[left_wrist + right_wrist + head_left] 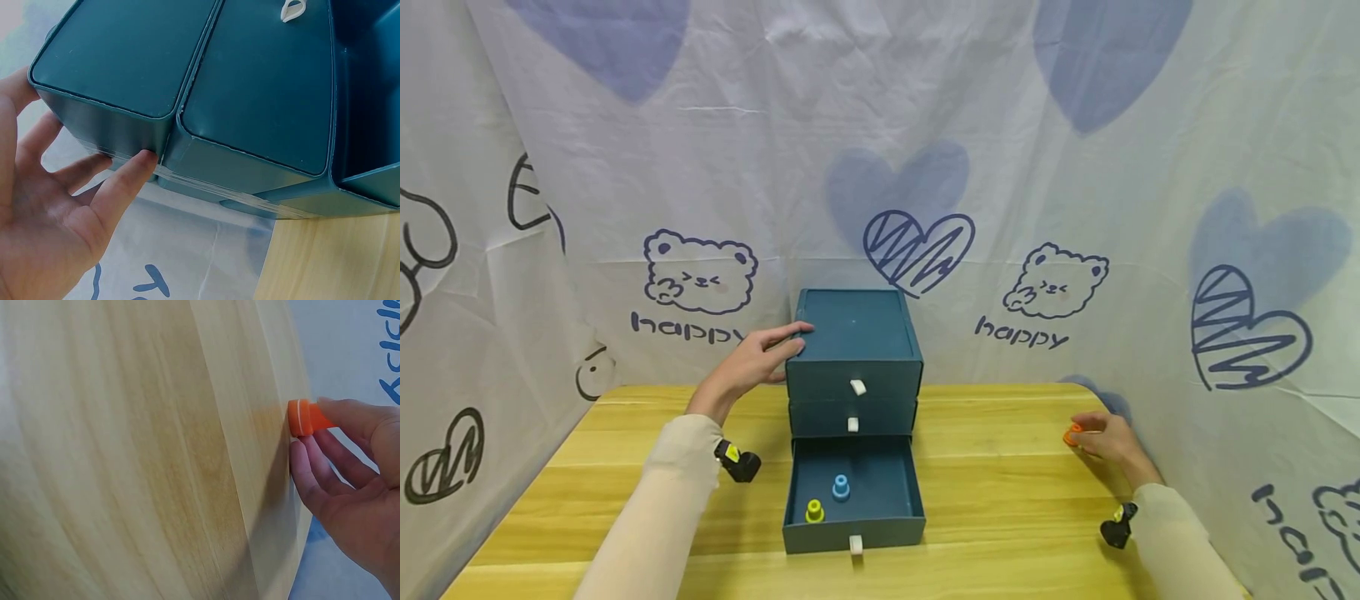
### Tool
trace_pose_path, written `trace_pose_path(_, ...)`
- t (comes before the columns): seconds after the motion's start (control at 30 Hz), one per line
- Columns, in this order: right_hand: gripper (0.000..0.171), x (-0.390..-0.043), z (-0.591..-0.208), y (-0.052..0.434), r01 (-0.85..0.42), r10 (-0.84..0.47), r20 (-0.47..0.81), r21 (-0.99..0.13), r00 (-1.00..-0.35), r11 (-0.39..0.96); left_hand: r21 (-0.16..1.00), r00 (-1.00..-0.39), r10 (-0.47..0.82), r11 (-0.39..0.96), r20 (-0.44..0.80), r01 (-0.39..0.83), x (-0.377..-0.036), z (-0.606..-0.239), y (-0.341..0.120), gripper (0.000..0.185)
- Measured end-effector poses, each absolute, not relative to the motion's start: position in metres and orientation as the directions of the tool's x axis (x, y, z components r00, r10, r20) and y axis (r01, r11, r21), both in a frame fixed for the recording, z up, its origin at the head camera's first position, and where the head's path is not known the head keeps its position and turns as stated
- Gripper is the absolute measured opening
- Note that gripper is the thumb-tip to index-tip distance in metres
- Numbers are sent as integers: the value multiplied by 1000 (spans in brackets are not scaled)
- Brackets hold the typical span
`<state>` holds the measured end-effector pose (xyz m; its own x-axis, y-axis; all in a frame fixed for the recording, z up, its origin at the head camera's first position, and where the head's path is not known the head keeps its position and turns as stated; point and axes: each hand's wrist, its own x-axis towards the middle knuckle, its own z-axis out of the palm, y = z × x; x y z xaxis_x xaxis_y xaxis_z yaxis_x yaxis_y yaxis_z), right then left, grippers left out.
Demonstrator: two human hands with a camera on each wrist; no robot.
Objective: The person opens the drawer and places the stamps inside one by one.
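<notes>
Overhead, a white cloth backdrop (880, 125) printed with blue hearts, bears and the word "happy" fills the upper two thirds of the head view and wraps round both sides. Below it, the wooden table (1000, 500) spans the lower third of the frame, grain running left to right.

At centre frame stands a dark teal drawer unit (853, 333) of three drawers, each with a small white pull tab. Top two drawers closed; bottom drawer (853, 492) pulled out toward the viewer. Inside it: a blue peg (841, 487) near the middle and a yellow-green peg (814, 511) at the front left, both upright, near each other but apart.

Left hand (752, 362), left of centre: fingers extended, laid flat against the unit's upper left edge. Left wrist view confirms fingers spread, fingertips (140, 165) touching the side wall of the unit.

Right hand (1108, 440), at the right edge of the table, well apart from the unit: thumb and forefinger pinch an orange peg (1072, 434). Right wrist view shows the peg (303, 417) at the table's far edge, remaining fingers loosely extended beneath it.

Both forearms wear cream sleeves (662, 500).
</notes>
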<state>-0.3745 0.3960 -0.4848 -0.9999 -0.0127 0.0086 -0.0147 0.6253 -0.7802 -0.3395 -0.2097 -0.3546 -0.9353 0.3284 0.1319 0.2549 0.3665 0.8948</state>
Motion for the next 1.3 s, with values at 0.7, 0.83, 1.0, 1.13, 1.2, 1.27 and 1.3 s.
trace_pose_path(0.7,39,-374,-471,375,-114,-129,44,-787,-991,606,897,-936,327,363,130,251,-340,-356,-210,52)
trace_pose_path(0.83,39,-377,-468,365,-155,-186,57,-809,-981,568,896,-936,327,367,127,250,-340,-355,-210,52)
trace_pose_path(1.0,38,-379,-469,351,-184,-228,63,-807,-972,562,897,-936,328,366,126,248,-340,-355,-209,52)
trace_pose_path(1.13,39,-380,-467,339,-179,-248,41,-806,-968,564,897,-936,330,366,126,249,-340,-355,-209,52)
trace_pose_path(1.2,38,-379,-464,332,-185,-259,38,-799,-965,572,896,-936,328,367,126,250,-340,-355,-209,52)
trace_pose_path(1.27,37,-379,-462,326,-201,-276,43,-794,-960,573,896,-937,326,368,128,251,-339,-355,-209,52)
trace_pose_path(1.3,36,-379,-461,323,-201,-274,45,-794,-961,574,896,-937,325,367,129,251,-339,-355,-209,52)
